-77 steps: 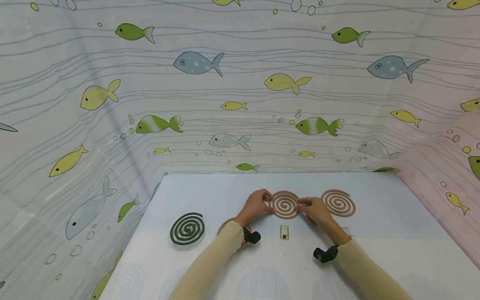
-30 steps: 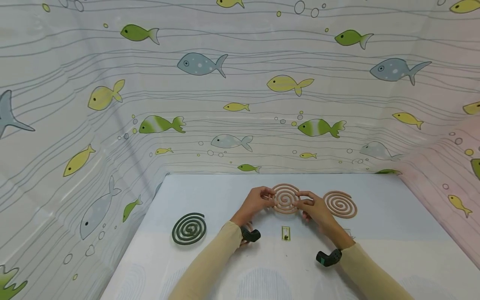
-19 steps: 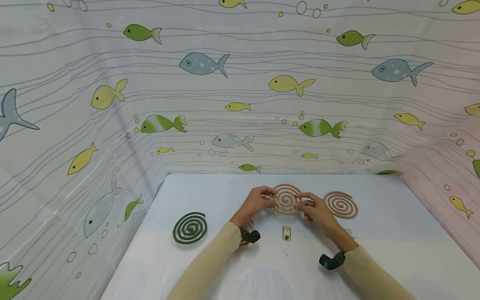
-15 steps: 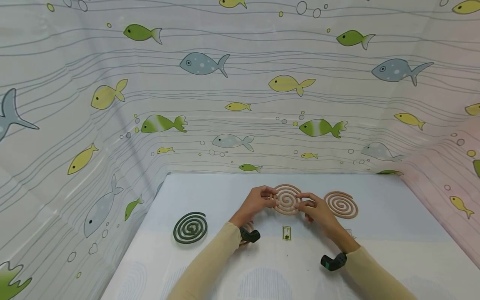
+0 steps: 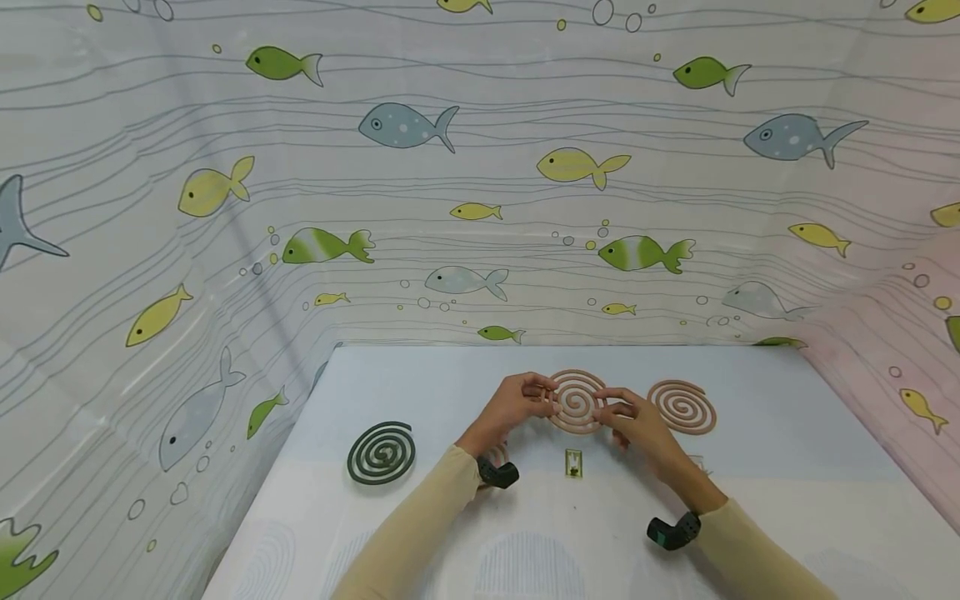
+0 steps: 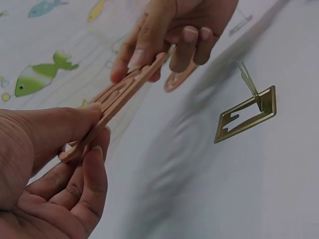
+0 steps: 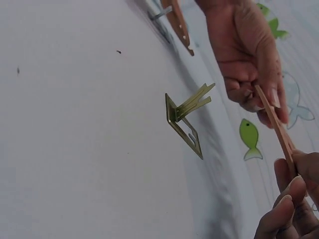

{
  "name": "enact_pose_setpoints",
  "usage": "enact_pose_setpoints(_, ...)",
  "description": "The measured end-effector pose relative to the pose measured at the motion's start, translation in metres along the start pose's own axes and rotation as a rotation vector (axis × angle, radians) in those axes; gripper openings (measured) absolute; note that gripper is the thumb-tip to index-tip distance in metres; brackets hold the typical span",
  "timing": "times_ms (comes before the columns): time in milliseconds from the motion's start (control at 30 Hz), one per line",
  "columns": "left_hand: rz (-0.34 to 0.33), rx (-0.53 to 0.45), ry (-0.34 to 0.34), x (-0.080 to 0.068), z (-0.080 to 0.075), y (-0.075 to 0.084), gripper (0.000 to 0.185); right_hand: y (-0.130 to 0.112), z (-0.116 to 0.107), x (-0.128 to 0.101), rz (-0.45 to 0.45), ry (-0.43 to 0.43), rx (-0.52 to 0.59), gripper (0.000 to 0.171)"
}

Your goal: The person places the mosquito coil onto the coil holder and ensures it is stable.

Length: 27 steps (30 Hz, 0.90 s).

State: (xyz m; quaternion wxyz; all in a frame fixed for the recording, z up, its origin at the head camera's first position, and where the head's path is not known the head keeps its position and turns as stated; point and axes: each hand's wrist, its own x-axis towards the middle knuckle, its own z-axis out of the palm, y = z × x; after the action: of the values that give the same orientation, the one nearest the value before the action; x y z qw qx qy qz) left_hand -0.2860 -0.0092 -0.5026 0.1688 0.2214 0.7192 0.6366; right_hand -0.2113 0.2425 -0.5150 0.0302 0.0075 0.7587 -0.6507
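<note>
L hand [image 5: 512, 405] & R hand [image 5: 637, 421]: each grip pinches opp. edge of flat brown spiral coil [image 5: 575, 403], btwn them above white desk [image 5: 600, 550]. Rectangular gold metal stand w/ raised prong [image 6: 267, 103] on desk nearby.

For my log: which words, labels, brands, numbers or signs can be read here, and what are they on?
None can be read in any view.
Held coil, metal stand: no lettering visible.
Wall: drawings, no words.
Black wrist camera on the right arm: any marking is too small to read.
</note>
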Motion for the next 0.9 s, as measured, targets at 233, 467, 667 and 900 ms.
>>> enact_pose_setpoints(233,-0.014,0.014,-0.009,-0.006,0.0,0.004,0.034,-0.001,0.002,-0.006,0.003,-0.008,0.0,0.045)
enact_pose_setpoints(467,-0.002,0.03,-0.028,-0.011,0.001,0.007,0.031,-0.003,0.005,-0.011,0.012,-0.01,0.012,0.045)
enact_pose_setpoints(667,0.01,0.047,-0.051,-0.015,0.001,0.007,0.032,-0.003,0.005,-0.016,0.011,-0.008,0.008,0.045)
enact_pose_setpoints(900,0.022,0.036,-0.078,-0.019,0.002,0.007,0.033,-0.002,0.005,-0.02,0.015,-0.013,0.011,0.046)
